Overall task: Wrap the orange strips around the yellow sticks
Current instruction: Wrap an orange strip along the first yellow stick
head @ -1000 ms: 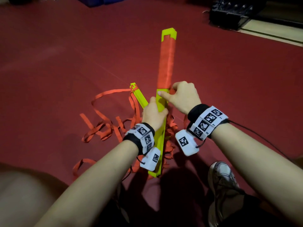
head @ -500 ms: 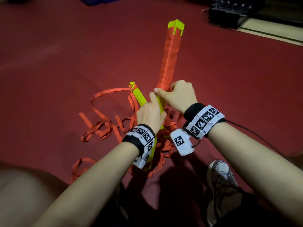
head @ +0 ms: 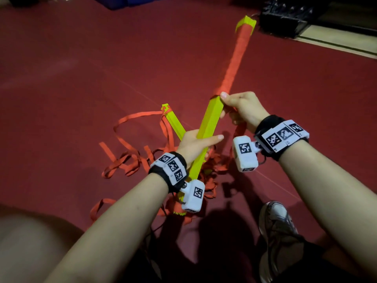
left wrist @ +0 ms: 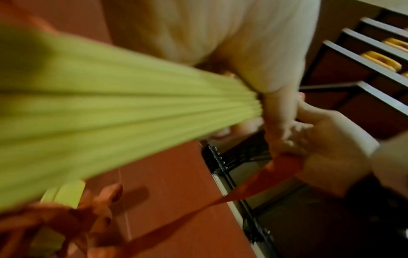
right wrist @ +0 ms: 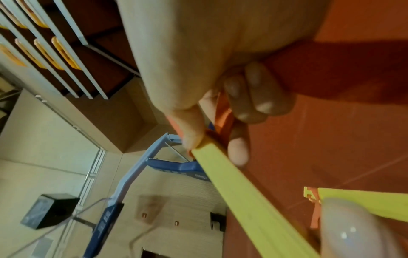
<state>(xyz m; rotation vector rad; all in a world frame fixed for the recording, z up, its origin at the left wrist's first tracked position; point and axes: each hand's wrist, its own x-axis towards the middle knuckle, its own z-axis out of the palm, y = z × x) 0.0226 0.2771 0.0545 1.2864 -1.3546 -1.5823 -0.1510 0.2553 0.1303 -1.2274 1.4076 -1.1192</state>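
Held stick (head: 211, 119): yellow, long axis slanting up from near the person to the far right; far half wrapped in orange strip (head: 234, 62).
Second stick (head: 175, 125): on the red floor (head: 81, 78), among loose strips (head: 130, 160).
Left hand (head: 193, 145): fingers curled round the bare lower part.
Right hand (head: 242, 108): thumb and fingers pinching the strip at the wrap's edge.
Hidden: stick's near end behind the wrist camera (head: 193, 196); left wrist view blurred.
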